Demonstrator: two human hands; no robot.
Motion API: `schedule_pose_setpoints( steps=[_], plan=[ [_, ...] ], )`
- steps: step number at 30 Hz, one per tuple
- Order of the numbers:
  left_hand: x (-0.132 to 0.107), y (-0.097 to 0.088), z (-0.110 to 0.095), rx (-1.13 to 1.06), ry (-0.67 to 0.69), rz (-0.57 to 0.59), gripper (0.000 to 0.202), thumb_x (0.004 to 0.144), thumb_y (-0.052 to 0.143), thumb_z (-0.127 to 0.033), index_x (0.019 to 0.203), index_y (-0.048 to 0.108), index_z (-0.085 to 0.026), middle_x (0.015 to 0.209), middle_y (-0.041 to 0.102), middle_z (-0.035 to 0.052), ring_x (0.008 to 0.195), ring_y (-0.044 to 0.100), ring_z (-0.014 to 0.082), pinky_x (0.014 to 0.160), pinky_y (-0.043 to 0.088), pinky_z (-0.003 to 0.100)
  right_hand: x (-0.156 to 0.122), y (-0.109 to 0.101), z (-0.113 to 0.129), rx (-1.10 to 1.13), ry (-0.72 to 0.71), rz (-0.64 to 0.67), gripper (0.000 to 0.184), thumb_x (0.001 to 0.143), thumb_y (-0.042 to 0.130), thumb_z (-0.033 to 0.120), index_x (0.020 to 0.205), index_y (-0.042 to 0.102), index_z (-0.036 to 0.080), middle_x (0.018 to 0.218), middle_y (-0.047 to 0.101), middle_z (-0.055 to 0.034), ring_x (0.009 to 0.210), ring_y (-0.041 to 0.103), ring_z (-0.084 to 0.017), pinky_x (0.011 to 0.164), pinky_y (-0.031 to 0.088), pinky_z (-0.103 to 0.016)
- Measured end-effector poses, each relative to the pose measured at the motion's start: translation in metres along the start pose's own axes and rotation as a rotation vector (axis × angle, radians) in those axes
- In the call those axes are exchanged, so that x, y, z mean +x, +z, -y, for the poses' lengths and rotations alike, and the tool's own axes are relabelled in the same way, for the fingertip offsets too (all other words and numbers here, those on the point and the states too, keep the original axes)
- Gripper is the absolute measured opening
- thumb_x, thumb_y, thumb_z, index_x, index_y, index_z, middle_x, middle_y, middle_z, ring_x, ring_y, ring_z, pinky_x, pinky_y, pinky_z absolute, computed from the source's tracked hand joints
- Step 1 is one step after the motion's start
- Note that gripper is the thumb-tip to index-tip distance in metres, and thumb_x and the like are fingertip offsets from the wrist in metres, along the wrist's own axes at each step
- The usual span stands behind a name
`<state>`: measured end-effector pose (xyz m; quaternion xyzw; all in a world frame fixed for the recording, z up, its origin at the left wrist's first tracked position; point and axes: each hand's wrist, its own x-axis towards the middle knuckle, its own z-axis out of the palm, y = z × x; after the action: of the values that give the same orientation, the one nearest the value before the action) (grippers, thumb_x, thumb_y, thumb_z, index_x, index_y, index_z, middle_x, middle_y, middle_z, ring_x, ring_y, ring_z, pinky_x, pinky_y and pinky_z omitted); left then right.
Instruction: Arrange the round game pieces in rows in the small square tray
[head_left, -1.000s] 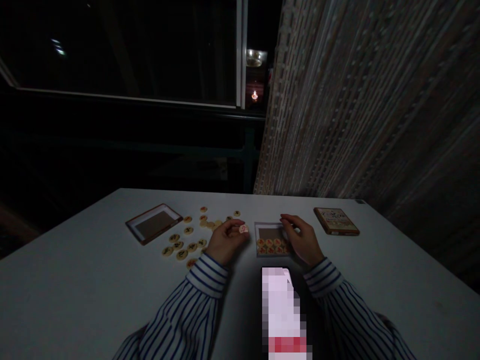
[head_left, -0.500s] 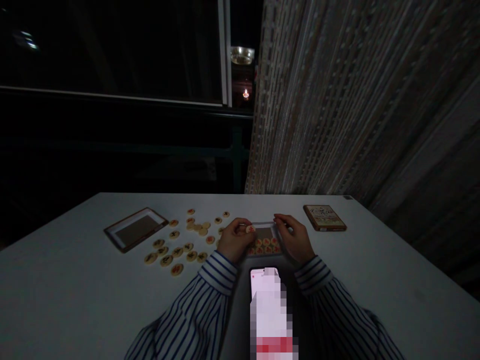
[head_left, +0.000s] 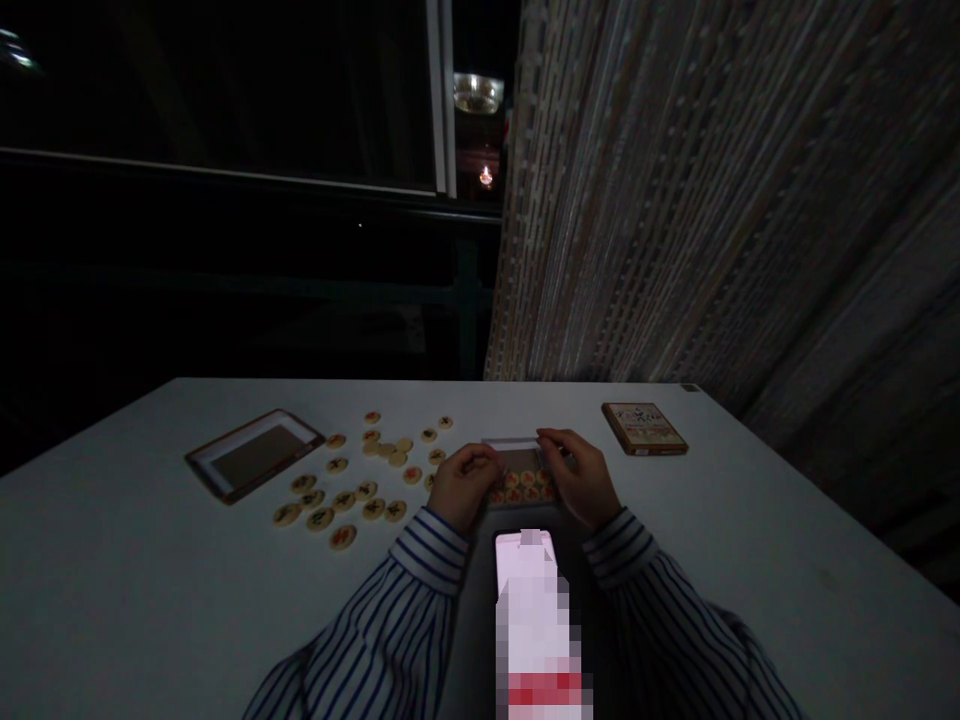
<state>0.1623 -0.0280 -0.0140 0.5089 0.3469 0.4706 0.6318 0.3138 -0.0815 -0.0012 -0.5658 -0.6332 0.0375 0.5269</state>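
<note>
My left hand [head_left: 463, 484] is curled at the left edge of a small open tray [head_left: 517, 446] that holds a row of round game pieces [head_left: 521, 483]. Its fingers are bent over the tray, and what they hold is hidden. My right hand [head_left: 577, 476] rests against the tray's right side, fingers bent around its far corner. Several loose round pieces [head_left: 352, 490] with dark and red marks lie on the white table [head_left: 135, 580] to the left of my left hand. Both sleeves are striped.
A flat brown-rimmed box lid [head_left: 253, 464] lies at the left. A small brown printed box [head_left: 643, 428] sits at the right rear. A lit phone [head_left: 529, 590] lies between my forearms. A curtain [head_left: 712, 200] hangs behind the table on the right, a dark window on the left.
My left hand carried a red-marked piece rightward to the tray and now bends over it; the piece no longer shows. The right hand stayed at the tray. The view shifted right.
</note>
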Motion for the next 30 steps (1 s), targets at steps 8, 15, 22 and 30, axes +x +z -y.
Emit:
schedule_pose_setpoints(
  steps=[8, 15, 22, 30],
  plan=[
    [-0.005, 0.001, -0.005, -0.075, -0.082, 0.017, 0.021, 0.055, 0.069, -0.026, 0.071, 0.062, -0.014, 0.062, 0.065, -0.0011, 0.057, 0.059, 0.0105, 0.06, 0.048, 0.022, -0.003, 0.004, 0.003, 0.001, -0.09, 0.095, 0.019, 0.079, 0.046, 0.022, 0.091, 0.061, 0.017, 0.086, 0.062, -0.0051, 0.081, 0.056, -0.014, 0.075, 0.045, -0.029],
    [-0.007, 0.0, -0.003, -0.074, -0.067, 0.068, 0.026, 0.06, 0.065, -0.024, 0.084, 0.065, -0.014, 0.069, 0.068, 0.0006, 0.06, 0.061, 0.011, 0.065, 0.049, 0.024, -0.004, 0.006, 0.009, 0.057, -0.125, 0.163, 0.018, 0.078, 0.05, 0.025, 0.09, 0.061, 0.019, 0.084, 0.063, -0.0044, 0.08, 0.057, -0.014, 0.074, 0.045, -0.028],
    [-0.008, 0.0, -0.004, -0.058, -0.052, 0.082, 0.028, 0.061, 0.064, -0.024, 0.087, 0.065, -0.014, 0.073, 0.068, 0.0026, 0.061, 0.061, 0.0112, 0.067, 0.049, 0.025, -0.004, 0.007, 0.012, 0.048, -0.141, 0.212, 0.02, 0.077, 0.052, 0.025, 0.095, 0.06, 0.019, 0.086, 0.063, -0.0038, 0.08, 0.056, -0.013, 0.073, 0.045, -0.027],
    [-0.008, 0.001, -0.003, -0.051, 0.007, 0.033, 0.022, 0.057, 0.067, -0.025, 0.076, 0.066, -0.013, 0.073, 0.068, 0.0032, 0.067, 0.062, 0.0142, 0.067, 0.051, 0.026, -0.005, 0.008, 0.012, -0.075, -0.206, 0.221, 0.022, 0.076, 0.055, 0.027, 0.096, 0.058, 0.02, 0.089, 0.062, -0.0038, 0.084, 0.055, -0.015, 0.076, 0.043, -0.029]
  ],
)
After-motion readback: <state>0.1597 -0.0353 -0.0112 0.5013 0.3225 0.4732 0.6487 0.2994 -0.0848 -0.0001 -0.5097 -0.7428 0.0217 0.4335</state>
